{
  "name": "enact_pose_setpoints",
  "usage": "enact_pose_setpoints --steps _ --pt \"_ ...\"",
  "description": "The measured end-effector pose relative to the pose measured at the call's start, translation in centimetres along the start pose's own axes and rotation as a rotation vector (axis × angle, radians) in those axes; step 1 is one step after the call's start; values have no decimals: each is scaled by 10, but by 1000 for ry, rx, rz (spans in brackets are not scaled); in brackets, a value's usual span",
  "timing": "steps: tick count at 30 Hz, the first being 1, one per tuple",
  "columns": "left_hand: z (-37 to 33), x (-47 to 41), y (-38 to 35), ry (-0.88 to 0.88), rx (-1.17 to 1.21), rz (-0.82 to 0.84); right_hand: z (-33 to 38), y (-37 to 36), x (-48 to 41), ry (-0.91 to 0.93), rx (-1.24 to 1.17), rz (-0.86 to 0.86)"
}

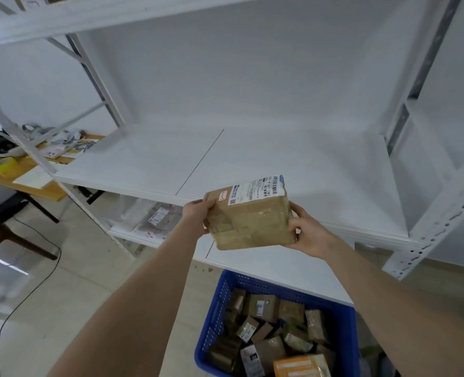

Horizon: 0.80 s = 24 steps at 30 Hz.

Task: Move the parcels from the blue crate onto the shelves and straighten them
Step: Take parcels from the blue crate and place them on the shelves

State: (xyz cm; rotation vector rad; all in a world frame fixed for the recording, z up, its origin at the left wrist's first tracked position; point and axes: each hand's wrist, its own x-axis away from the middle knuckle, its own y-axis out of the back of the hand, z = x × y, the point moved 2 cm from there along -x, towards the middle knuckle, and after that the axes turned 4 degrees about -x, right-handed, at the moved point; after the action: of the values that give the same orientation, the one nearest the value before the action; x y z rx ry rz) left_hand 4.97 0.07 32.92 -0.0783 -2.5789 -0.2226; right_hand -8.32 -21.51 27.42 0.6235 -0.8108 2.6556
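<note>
A brown cardboard parcel [248,216] with a white shipping label on top hangs in the air just in front of the white middle shelf [252,159]. My left hand [197,213] grips its left end and my right hand [305,229] grips its right end. Below, on the floor, the blue crate [217,306] holds several small brown parcels and one orange one. The middle shelf board bears nothing.
A lower shelf [122,232] carries several flat plastic-wrapped packets. White perforated shelf posts [432,235] stand at the right and left. A wooden table [21,178] with tape and papers stands at the left, a chair and a black cable below it.
</note>
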Motion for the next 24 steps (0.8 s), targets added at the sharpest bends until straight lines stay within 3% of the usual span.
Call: enact_pose_setpoints --steps 2,11,18,21,24 --pt "-4 1 2 -39 20 15 6 1 2 -2 -94 20" --pt "-28 17 -1 -191 42 51 1 -14 7 -242 -73 -31" --pt "-42 28 -5 -311 -63 1 -1 -18 6 -185 -97 -137" --pt "-44 31 1 -373 -229 -110 9 -19 14 -164 -184 -120" --pt "-42 37 7 -405 -402 -109 21 -18 21 -83 -176 -115"
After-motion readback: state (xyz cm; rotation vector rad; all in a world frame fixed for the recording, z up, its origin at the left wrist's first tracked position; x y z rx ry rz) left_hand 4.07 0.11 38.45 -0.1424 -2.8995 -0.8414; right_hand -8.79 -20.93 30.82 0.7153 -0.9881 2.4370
